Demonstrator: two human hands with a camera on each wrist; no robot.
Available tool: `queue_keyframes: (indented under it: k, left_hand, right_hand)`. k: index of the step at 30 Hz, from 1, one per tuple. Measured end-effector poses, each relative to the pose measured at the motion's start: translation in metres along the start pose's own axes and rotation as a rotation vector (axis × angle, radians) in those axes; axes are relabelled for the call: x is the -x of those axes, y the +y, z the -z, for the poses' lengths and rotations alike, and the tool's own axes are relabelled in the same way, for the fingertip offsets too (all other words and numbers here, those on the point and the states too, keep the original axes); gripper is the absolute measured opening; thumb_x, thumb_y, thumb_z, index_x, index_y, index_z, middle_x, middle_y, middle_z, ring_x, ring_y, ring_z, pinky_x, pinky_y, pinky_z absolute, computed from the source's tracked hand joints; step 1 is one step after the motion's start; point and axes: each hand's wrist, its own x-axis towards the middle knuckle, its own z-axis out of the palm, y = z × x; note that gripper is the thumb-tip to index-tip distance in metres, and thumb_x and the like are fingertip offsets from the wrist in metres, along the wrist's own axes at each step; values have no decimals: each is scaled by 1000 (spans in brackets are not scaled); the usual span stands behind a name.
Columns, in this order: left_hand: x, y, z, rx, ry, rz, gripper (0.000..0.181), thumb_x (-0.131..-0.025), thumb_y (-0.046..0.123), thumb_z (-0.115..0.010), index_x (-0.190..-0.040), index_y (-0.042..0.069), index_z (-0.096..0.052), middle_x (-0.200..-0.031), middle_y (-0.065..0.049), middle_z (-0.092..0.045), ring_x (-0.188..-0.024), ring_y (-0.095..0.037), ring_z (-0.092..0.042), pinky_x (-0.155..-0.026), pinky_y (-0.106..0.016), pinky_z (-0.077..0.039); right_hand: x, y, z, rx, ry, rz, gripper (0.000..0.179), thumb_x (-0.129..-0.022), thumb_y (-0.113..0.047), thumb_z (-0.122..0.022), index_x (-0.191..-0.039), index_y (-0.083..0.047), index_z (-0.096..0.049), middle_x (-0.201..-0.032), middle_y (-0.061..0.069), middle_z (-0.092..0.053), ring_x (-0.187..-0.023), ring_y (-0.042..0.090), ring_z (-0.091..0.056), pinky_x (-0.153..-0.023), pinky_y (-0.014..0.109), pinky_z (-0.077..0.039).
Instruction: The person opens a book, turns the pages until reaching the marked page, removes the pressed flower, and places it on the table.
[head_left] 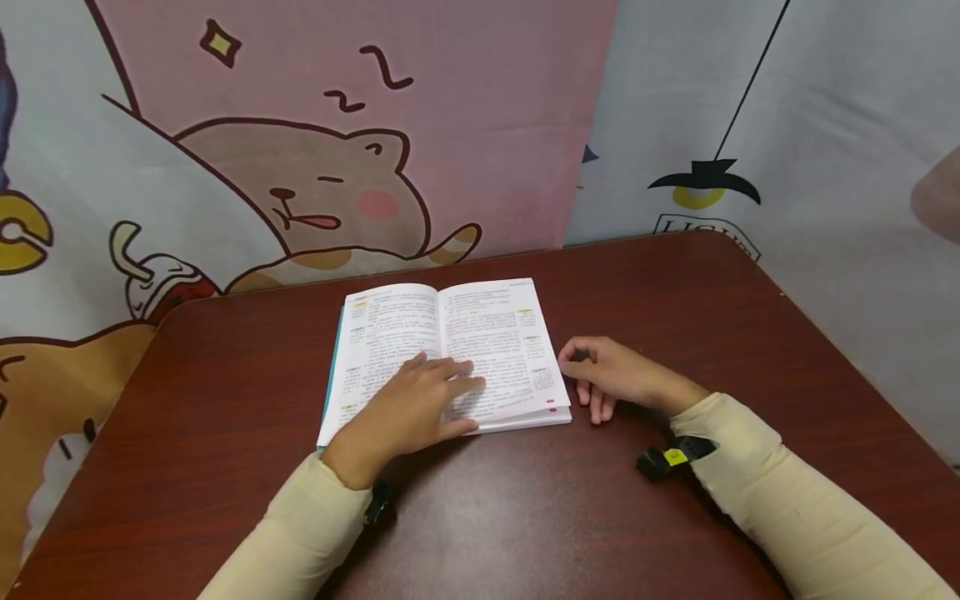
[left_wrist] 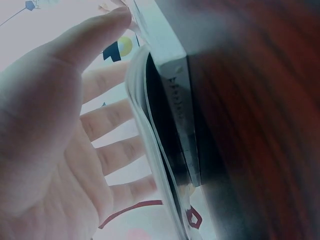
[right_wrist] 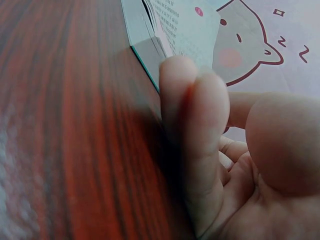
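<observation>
An open book (head_left: pixel 491 333) with printed white pages and a teal cover edge lies on the dark red-brown table. My left hand (head_left: pixel 420 404) rests across its lower middle, fingers spread and palm down, with the thumb by the near edge. In the left wrist view, the left fingers (left_wrist: pixel 117 120) reach over the bowed pages (left_wrist: pixel 150 135), and a dark gap shows beneath them. At the book's right edge, my right hand (head_left: pixel 611 375) pinches the page edge between thumb and index finger. Its other fingers (right_wrist: pixel 205 125) curl down near the table in the right wrist view.
The table (head_left: pixel 480 517) extends around the book on all sides. Behind it hangs a cloth backdrop (head_left: pixel 510 125) with cartoon drawings. Each wrist wears a dark strap; the right one has a small black device (head_left: pixel 656 462) close over the table.
</observation>
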Motion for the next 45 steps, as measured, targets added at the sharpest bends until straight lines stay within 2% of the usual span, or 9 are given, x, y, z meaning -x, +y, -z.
queue_keyframes:
  k: [9,23,35,40,45]
  left_hand:
    - [0,0,-1,31,13,-27,48,-85,37,-79,-128,18,-69,-133,-8,-66,-124,-26,-62,-107,-58,-44]
    - [1,-1,-2,20,27,-37,46,-86,36,-77,-128,18,-69,-132,-7,-66,-124,-25,-62,-107,-58,-44]
    - [0,-1,-1,-48,115,-50,59,-85,36,-77,-139,19,-60,-134,-8,-65,-121,-28,-63,-102,-49,-49]
    - [0,-1,0,-44,128,-50,61,-87,35,-76,-143,19,-56,-136,-8,-64,-124,-29,-61,-104,-49,-48]
    - [-1,0,2,-39,124,-42,76,-87,36,-77,-152,19,-43,-140,-9,-61,-129,-28,-58,-106,-50,-46]
  right_hand:
    - [-1,1,-1,-3,-4,9,28,-106,-26,-49,-122,-4,-51,-67,10,-58,-44,20,-64,-43,36,-54]
    - [0,1,-2,5,5,8,27,-106,-26,-49,-122,-5,-51,-67,10,-58,-44,21,-64,-43,36,-54]
    - [-1,2,0,14,3,12,29,-105,-27,-50,-122,-4,-51,-67,11,-59,-44,22,-64,-43,36,-54]
    - [-1,2,0,17,7,15,29,-106,-28,-49,-122,-4,-52,-68,11,-59,-44,22,-64,-43,37,-54]
    - [-1,1,0,14,6,13,29,-106,-27,-49,-122,-4,-51,-67,11,-59,-44,22,-64,-44,37,-54]
